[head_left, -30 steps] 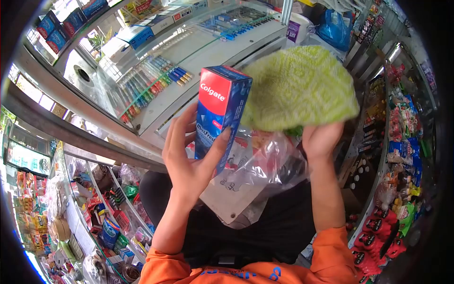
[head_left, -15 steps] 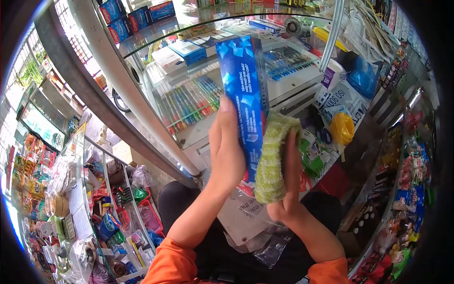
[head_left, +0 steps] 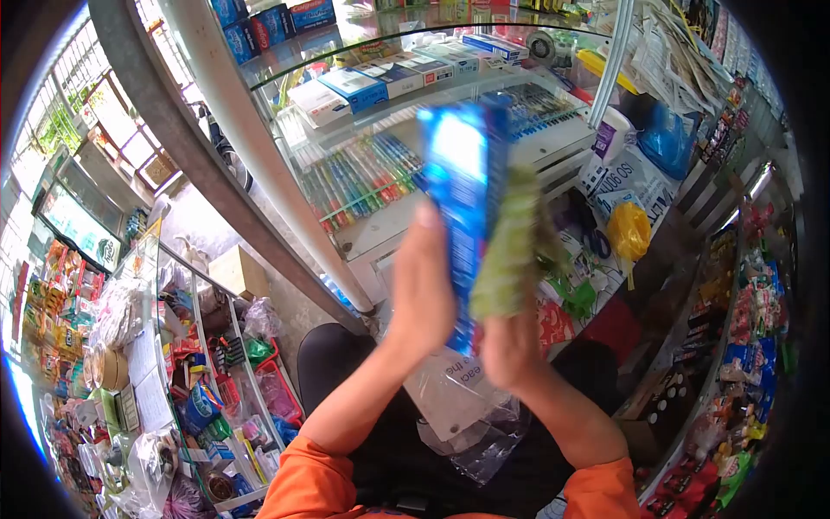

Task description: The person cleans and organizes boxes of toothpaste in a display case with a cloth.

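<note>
My left hand [head_left: 424, 290] holds a blue toothpaste box [head_left: 461, 195] upright in front of me, blurred by motion. Against the box's right side my right hand [head_left: 508, 346] presses a green knitted cloth [head_left: 510, 246]. Both hands are raised over my lap, where a clear plastic bag [head_left: 462, 415] with a printed sheet lies on dark trousers. My sleeves are orange.
A glass display counter [head_left: 372, 173] stands ahead with rows of pens [head_left: 367, 173] and boxed goods on its shelves. A metal post [head_left: 259, 173] runs diagonally at the left. Snack packets hang at the right [head_left: 743, 346]; a shelf of small goods sits at lower left [head_left: 190, 381].
The box turned from its red front face to an edge-on blue side and rose. The cloth dropped from above the box to press on its right side and now slides along it.
</note>
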A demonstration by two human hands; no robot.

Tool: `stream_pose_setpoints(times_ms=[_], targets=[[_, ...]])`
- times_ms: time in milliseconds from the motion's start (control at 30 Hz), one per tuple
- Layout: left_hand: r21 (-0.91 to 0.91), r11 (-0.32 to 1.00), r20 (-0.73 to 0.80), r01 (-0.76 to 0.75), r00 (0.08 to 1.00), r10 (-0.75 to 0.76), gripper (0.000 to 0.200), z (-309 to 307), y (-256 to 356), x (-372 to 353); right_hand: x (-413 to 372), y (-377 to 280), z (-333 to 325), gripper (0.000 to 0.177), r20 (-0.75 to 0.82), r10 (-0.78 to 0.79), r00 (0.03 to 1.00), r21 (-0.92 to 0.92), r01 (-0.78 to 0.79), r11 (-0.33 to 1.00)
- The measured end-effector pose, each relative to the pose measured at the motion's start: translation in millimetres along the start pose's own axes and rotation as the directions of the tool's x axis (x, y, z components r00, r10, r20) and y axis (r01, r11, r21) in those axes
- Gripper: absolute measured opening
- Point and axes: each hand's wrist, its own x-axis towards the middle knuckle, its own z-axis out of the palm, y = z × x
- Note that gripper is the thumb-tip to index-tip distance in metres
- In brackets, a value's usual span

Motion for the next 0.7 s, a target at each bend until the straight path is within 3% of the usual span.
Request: stream_pose_setpoints(times_ms=[100,167,233,267,367,400,500,533,633,700], targets=[[-0.097,0.995,-0.072,0.007,0.997,-0.014,0.071,-14,32,17,-9,-22,15,0.067,0.067,0.075,0.995,0.139,-0.084,0.987],[-0.106,0.994,0.000,0.031,1.000,-0.032,0.067,-19,34,17,-14,-25,20,0.069,0.099,0.118,0.988,0.198,-0.136,0.971],[0.089,0.942,-0.119,-0.323,0.936,0.332,0.064,-2,36,12,-16,-28,18,0.071,0.077,0.124,0.989,0.164,-0.135,0.977],[0.066,0.958,-0.023,-0.280,0.959,0.282,0.071,-11,33,11,-16,-29,17,0.071,0.074,0.124,0.990,0.166,-0.135,0.977],[0.152,0.960,-0.057,-0.236,0.967,0.247,0.075,-13,27,13,-20,-31,14,0.070,0.037,0.147,0.988,0.241,-0.151,0.959],[0.098,0.959,-0.014,-0.265,0.963,0.268,0.063,-10,32,10,-27,-31,14,0.070,0.050,0.176,0.983,0.233,-0.183,0.955],[0.048,0.959,-0.009,-0.281,0.960,0.281,0.059,-6,39,12,-32,-30,11,0.071,0.076,0.196,0.978,0.249,-0.209,0.946],[0.043,0.975,0.077,-0.219,0.974,0.215,0.064,-11,42,12,-33,-30,9,0.071,0.090,0.192,0.977,0.273,-0.210,0.939],[0.071,0.960,0.165,-0.271,0.952,0.256,0.060,-6,29,9,-18,-26,-4,0.069,0.065,0.192,0.979,0.257,-0.202,0.945],[0.068,0.974,0.224,-0.217,0.955,0.197,0.059,1,27,-11,1,-20,-20,0.066,0.023,0.196,0.980,0.225,-0.196,0.954]])
